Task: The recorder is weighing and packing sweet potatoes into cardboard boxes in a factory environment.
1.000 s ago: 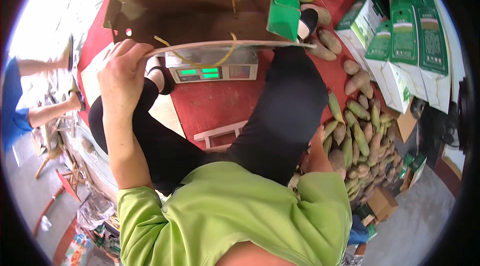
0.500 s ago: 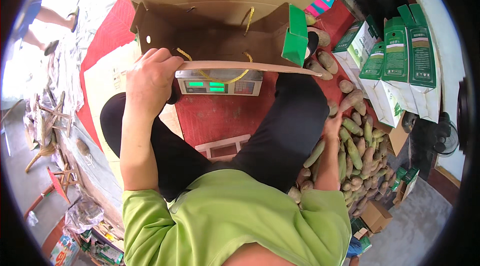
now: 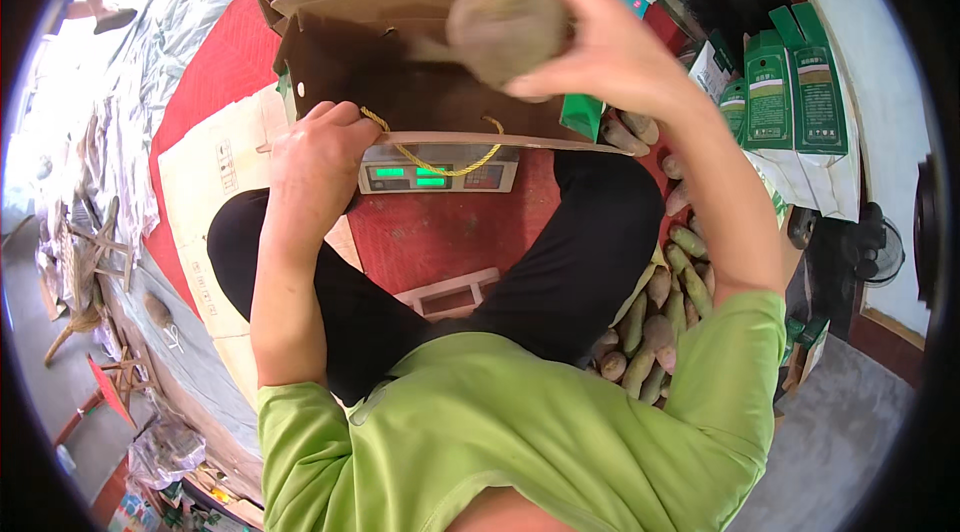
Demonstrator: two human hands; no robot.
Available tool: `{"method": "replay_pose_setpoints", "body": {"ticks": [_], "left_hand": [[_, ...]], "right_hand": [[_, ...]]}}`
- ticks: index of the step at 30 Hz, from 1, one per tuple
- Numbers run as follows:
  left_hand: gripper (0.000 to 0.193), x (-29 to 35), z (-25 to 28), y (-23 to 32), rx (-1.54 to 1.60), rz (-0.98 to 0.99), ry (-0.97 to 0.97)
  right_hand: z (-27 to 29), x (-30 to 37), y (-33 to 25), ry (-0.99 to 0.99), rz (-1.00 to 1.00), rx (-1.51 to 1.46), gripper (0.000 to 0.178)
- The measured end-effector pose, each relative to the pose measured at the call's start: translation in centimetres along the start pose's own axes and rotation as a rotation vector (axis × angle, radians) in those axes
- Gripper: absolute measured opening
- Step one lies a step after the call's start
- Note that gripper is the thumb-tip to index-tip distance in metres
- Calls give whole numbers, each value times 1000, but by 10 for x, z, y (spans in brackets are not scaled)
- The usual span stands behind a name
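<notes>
Head view shows an open brown carton (image 3: pixel 380 4) partly covering a lit digital scale (image 3: pixel 430 184), the left hand (image 3: pixel 325 152) gripping the carton's near edge and the right hand (image 3: pixel 610 47), blurred, grasping a roundish tuber (image 3: pixel 508 29) in the air over the carton's opening.

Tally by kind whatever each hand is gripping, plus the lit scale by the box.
Open cardboard box, its edge in the left hand: 1
Vegetable, motion-blurred, in the right hand: 1
Scale with green displays: 1
Total: 3
</notes>
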State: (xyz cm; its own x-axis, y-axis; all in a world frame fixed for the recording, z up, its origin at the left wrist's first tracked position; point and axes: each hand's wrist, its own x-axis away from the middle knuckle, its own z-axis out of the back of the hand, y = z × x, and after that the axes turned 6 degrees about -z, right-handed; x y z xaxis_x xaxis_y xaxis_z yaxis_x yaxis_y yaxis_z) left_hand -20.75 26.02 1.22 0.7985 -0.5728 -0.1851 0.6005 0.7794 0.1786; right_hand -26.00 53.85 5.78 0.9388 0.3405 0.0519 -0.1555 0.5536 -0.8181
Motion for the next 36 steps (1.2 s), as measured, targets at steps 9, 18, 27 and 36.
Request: {"method": "replay_pose_setpoints", "body": {"ticks": [9, 18, 27, 36], "left_hand": [[11, -2, 0, 4, 87, -6, 0], [12, -6, 2, 8, 127, 17, -13], [15, -8, -9, 13, 129, 55, -22], [15, -9, -13, 5, 136, 35, -74]], "right_hand": [[-122, -104, 48, -590, -121, 437, 78], [-100, -81, 49, -524, -101, 201, 64], [57, 93, 61, 323, -153, -408, 36], [-59, 330, 337, 685, -982, -169, 25]]}}
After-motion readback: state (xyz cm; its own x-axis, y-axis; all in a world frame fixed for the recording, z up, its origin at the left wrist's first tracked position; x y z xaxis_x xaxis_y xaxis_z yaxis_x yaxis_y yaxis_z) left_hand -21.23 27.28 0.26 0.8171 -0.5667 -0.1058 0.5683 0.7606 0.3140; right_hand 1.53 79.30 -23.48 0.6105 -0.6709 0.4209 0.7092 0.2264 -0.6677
